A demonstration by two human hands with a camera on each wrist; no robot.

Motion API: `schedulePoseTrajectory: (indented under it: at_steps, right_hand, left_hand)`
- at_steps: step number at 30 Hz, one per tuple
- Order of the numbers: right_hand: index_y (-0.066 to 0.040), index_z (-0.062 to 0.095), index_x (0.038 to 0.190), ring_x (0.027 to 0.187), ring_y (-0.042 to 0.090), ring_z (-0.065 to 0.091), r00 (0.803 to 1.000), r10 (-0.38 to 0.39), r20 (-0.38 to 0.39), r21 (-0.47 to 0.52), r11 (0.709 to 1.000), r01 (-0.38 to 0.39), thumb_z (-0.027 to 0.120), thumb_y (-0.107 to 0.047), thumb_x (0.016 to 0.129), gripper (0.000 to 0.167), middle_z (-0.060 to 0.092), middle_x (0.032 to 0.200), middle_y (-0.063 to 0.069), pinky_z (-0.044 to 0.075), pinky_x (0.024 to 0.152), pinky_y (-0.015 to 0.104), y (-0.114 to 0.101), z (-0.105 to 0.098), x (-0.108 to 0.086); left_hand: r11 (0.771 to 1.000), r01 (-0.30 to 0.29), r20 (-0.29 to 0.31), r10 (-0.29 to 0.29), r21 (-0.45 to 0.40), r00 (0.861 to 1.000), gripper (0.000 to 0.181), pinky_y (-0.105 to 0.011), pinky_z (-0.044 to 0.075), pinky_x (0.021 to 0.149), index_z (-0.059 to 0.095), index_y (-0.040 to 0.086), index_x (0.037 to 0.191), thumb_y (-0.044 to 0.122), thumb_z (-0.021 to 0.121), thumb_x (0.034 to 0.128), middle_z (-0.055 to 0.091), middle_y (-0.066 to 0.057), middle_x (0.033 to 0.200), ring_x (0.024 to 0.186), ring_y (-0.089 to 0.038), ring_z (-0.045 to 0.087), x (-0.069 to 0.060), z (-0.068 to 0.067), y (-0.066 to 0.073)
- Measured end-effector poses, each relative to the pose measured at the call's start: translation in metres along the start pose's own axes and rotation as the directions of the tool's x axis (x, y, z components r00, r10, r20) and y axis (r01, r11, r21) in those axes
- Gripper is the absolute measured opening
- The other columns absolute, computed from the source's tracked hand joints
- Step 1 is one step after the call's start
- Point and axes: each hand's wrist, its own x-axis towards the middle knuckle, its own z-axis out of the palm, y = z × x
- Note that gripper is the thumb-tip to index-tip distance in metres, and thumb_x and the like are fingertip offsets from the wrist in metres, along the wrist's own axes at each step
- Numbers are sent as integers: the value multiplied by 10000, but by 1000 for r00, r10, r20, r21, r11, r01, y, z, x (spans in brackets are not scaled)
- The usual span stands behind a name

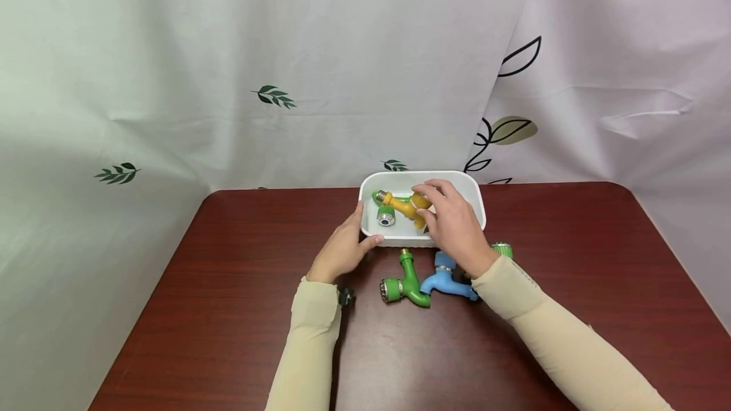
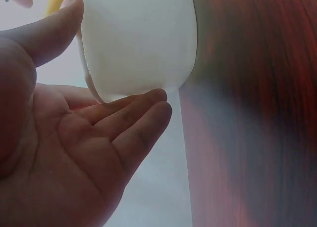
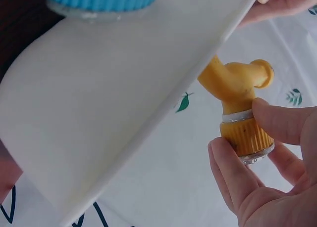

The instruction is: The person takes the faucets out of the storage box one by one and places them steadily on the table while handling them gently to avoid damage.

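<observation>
My right hand (image 1: 454, 224) pinches a yellow plastic tap (image 1: 404, 207) by its ribbed knob, above the inside of a white tray (image 1: 419, 176). In the right wrist view, thumb and fingers lie on either side of the yellow knob, and the tray's wall hides the tap's far end. At the tray's front left corner my left hand (image 1: 341, 250) holds on, its thumb at the rim and its fingers against the outer wall (image 2: 138, 44). A green tap (image 1: 386, 213) lies inside the tray, partly covered by the yellow one.
In front of the tray, a green tap (image 1: 411, 285) and a blue tap (image 1: 445, 279) lie on the dark red table (image 1: 228, 309). Another green ribbed knob (image 1: 502, 249) shows beside the right wrist. A pale curtain (image 1: 342, 49) hangs behind the table's back edge.
</observation>
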Motion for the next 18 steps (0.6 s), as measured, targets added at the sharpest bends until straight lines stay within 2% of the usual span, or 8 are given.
schedulePoseTrajectory:
  at_steps: [12,18]
  right_hand:
    - [-59,673,1248,952,307,631,997,-3,-81,5,1000,4,806,-38,851,419,603,1205,162,558,734,450,10,-17,-6]
    - [-53,668,1253,990,318,636,995,3,-97,11,1000,-2,804,-25,849,428,616,1196,158,548,768,477,16,-25,-9]
  left_hand:
    - [1000,4,4,-4,8,1000,898,-424,307,1173,103,5,1605,349,656,988,258,-184,1624,1473,-273,310,1,0,1]
    - [1000,1,1,-1,4,1000,900,-426,306,1173,102,1,1605,347,658,987,256,-189,1624,1474,-277,308,0,0,0]
